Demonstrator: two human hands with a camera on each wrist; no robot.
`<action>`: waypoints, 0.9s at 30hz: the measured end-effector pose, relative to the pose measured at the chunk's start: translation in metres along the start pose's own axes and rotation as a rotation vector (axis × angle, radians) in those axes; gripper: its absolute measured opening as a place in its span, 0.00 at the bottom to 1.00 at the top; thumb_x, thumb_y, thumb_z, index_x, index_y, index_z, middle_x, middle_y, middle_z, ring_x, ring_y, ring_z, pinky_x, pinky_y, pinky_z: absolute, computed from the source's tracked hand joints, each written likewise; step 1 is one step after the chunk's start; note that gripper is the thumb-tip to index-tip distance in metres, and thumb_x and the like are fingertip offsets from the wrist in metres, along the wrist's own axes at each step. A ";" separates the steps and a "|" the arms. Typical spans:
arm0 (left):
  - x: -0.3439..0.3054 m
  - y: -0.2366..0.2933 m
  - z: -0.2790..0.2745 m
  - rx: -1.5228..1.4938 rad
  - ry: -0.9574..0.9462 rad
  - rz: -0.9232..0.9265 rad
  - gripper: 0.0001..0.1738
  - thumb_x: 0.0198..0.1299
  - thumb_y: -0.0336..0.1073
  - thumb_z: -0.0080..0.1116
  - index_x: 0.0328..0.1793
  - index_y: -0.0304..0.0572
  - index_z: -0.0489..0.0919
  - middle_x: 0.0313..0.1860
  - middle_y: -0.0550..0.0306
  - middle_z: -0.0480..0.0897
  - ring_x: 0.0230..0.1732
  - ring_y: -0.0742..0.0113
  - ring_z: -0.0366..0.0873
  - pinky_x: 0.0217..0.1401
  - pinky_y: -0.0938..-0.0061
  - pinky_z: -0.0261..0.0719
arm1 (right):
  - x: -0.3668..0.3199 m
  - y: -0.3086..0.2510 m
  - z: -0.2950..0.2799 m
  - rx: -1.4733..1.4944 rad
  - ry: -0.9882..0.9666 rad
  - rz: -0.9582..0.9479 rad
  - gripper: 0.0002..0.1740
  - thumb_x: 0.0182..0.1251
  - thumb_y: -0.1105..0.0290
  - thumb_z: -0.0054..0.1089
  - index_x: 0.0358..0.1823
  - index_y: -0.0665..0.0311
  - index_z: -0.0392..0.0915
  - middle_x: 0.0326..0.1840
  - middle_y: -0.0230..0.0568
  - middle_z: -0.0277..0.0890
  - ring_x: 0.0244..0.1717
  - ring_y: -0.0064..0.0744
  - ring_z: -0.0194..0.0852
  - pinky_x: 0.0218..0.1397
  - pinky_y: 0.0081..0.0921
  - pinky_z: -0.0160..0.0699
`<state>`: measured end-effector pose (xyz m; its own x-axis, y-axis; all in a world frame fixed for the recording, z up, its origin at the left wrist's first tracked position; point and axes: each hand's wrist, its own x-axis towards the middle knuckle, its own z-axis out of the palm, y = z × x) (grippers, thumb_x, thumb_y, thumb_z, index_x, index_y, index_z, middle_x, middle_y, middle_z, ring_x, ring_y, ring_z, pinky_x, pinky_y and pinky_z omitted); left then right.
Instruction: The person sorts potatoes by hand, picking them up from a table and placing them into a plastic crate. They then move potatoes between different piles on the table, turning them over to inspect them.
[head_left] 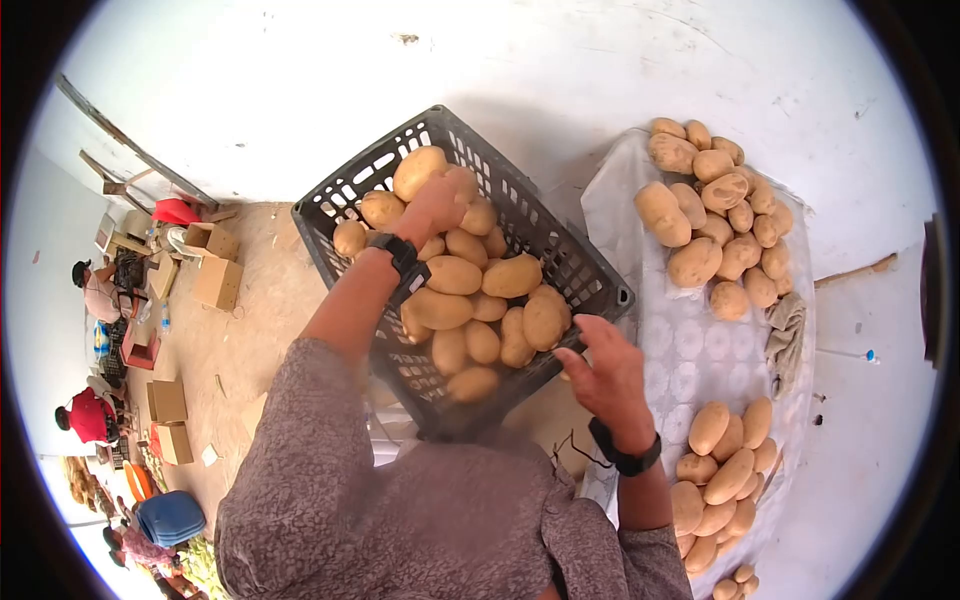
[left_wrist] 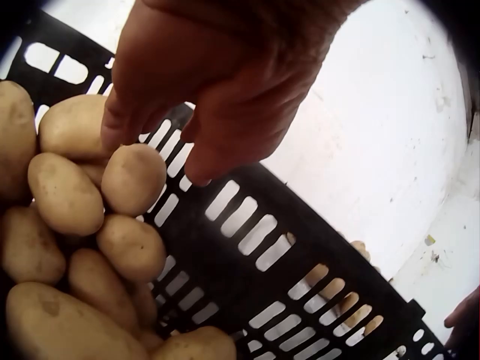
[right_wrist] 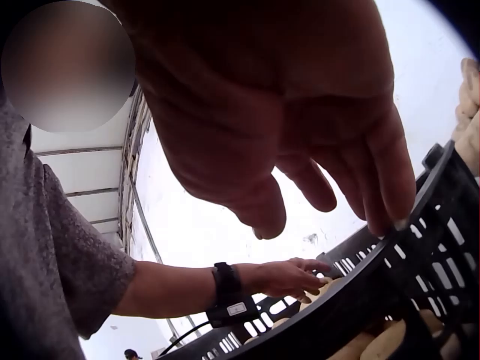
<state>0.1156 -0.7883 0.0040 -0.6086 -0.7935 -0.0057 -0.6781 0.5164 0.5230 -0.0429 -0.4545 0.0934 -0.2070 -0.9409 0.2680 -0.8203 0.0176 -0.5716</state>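
A black slatted crate (head_left: 592,268) holds many potatoes (head_left: 453,275). Over its upper part is my left hand (head_left: 438,208), reaching down among them. The left wrist view shows this hand (left_wrist: 217,82) with fingertips at a small round potato (left_wrist: 133,180) and the thumb apart, near the crate wall (left_wrist: 217,244). My right hand (head_left: 610,380) is at the crate's right side, thumb and fingers spread. In the right wrist view, the fingertips of this hand (right_wrist: 285,112) touch the crate rim (right_wrist: 352,279); nothing is in its grasp.
Right of the crate, a pale covered surface (head_left: 690,350) bears an upper potato pile (head_left: 738,252), a lower pile (head_left: 715,518) and a grey cloth (head_left: 786,340). Cardboard boxes (head_left: 217,283), a blue tub (head_left: 170,518) and several people are farther left. A white wall (head_left: 300,80) stands beyond the crate.
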 end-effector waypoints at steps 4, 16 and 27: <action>0.000 0.012 0.009 -0.003 -0.003 -0.017 0.26 0.55 0.38 0.62 0.60 0.38 0.72 0.57 0.27 0.70 0.56 0.33 0.74 0.60 0.55 0.75 | 0.006 -0.004 0.006 -0.107 -0.023 -0.019 0.24 0.55 0.65 0.70 0.51 0.68 0.76 0.49 0.48 0.79 0.47 0.50 0.79 0.46 0.39 0.79; 0.037 0.022 0.040 0.086 0.166 -0.280 0.31 0.52 0.37 0.67 0.62 0.40 0.70 0.54 0.28 0.68 0.54 0.33 0.74 0.57 0.54 0.78 | 0.011 0.011 0.013 -0.050 0.012 0.025 0.21 0.53 0.68 0.69 0.47 0.68 0.77 0.46 0.46 0.79 0.45 0.48 0.76 0.44 0.39 0.78; 0.048 -0.012 0.062 0.275 0.307 -0.181 0.33 0.49 0.43 0.71 0.59 0.43 0.68 0.45 0.35 0.78 0.47 0.36 0.78 0.47 0.49 0.80 | 0.002 0.017 0.022 0.072 0.091 0.061 0.14 0.56 0.65 0.66 0.39 0.63 0.74 0.37 0.44 0.75 0.40 0.50 0.73 0.41 0.43 0.74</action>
<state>0.0693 -0.8127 -0.0552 -0.3473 -0.9165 0.1986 -0.8721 0.3935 0.2909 -0.0455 -0.4632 0.0667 -0.3051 -0.9043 0.2986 -0.7651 0.0461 -0.6423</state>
